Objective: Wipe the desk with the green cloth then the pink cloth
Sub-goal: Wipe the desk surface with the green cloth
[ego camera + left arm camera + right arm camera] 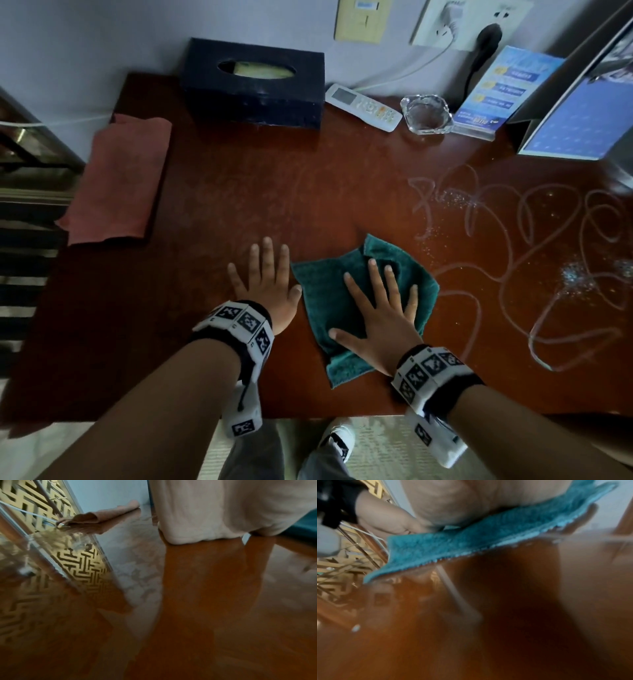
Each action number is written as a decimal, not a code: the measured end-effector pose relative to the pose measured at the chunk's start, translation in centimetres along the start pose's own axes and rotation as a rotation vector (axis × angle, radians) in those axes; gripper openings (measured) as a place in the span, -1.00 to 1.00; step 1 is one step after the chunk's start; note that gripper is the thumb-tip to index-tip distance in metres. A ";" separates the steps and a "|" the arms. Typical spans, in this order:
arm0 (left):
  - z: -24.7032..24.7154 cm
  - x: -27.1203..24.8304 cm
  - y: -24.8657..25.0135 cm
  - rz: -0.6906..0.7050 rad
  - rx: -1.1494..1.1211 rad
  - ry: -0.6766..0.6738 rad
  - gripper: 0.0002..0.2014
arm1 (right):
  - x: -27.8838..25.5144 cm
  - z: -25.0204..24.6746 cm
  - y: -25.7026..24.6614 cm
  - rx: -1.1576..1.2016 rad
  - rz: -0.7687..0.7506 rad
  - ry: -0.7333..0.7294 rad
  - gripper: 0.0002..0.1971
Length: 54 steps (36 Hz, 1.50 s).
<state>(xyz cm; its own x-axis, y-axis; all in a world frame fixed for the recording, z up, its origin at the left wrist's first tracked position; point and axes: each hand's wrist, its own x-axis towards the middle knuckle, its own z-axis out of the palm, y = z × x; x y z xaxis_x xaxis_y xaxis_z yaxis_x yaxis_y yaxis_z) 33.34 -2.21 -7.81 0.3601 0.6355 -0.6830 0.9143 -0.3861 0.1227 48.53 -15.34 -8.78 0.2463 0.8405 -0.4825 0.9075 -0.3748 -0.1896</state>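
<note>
The green cloth (325, 298) lies flat on the dark red-brown desk (239, 192), near its front edge. My right hand (380, 308) presses on it with fingers spread straight. The right wrist view shows the cloth (471, 539) squashed under my palm (453, 500). My left hand (265, 284) rests flat on the bare desk just left of the cloth, fingers spread. The pink cloth (120, 181) lies folded at the desk's left edge; in the left wrist view the pink cloth (102, 516) sits far ahead of my palm (214, 507). White scribbles and powder (513, 240) mark the desk to the right.
A dark tissue box (253, 85) stands at the back. A white remote (363, 106), a glass ashtray (426, 114), a blue leaflet stand (500, 89) and a calendar (582, 113) line the back right. Cables hang from wall sockets (472, 24). A patterned rack (34, 507) stands left of the desk.
</note>
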 end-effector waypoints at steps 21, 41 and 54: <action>0.5 0.1 0.5 -0.064 -0.004 0.051 -0.34 | 1.8 0.8 -5.2 0.207 0.315 0.120 -0.15; 0.1 -0.1 0.2 -0.033 0.004 0.028 -0.34 | -4.1 4.1 0.8 -0.051 -0.264 0.106 -0.18; 1.4 0.7 -0.1 -0.005 0.004 0.163 -0.34 | -4.3 5.2 -4.0 0.121 0.241 0.189 -0.27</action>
<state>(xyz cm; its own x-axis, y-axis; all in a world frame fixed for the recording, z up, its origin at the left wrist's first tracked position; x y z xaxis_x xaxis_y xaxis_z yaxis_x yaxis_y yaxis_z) 33.20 -2.63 -9.30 0.3808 0.7376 -0.5575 0.9156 -0.3850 0.1160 42.11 -19.50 -10.37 0.5181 0.7755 -0.3610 0.7712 -0.6060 -0.1951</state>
